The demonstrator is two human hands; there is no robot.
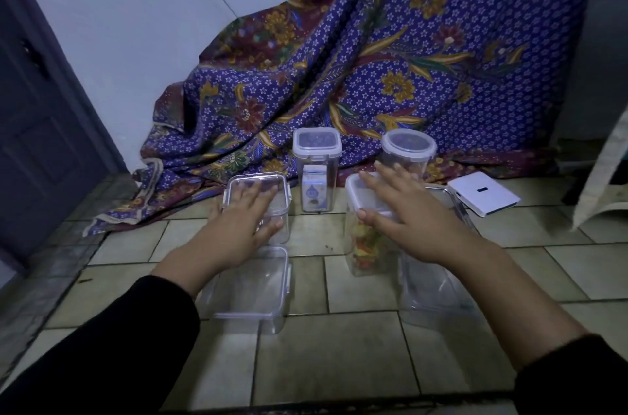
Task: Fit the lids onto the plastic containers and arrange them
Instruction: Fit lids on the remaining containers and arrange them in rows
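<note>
Fingers (373, 184) lie flat, gripping nothing: left hand (244, 214) presses the empty container (281, 229) lid (238, 182), right hand (401, 207) the snack container (365, 246) lid (355, 192), near the patterned cloth (339, 74). The plastic is probably light, stiff and slick; hold it by the side walls.

**Item 1: L hand** (243, 214). Palm down, fingers (253, 192) straight and slightly spread, tips toward 12 o'clock. Thumb (272, 226) out toward 3 o'clock. No curl, nothing pinched. Wrist flat, in line w/ arm.

**Item 2: L forearm** (190, 265). Bare, comes in from 7 o'clock, runs toward 1 o'clock. Black sleeve (102, 346) covers the rest, to frame edge.

**Item 3: R hand** (404, 207). Palm down, fingers extended and fanned, tips toward 11 o'clock. Thumb (368, 215) spread toward 9 o'clock. Flat pose, not gripping.

**Item 4: R forearm** (503, 292). Bare, enters from 4 o'clock, reaches toward 10–11 o'clock. Black cuff (574, 377) near elbow.

Both hands level, well apart, R a bit further fwd.
</note>
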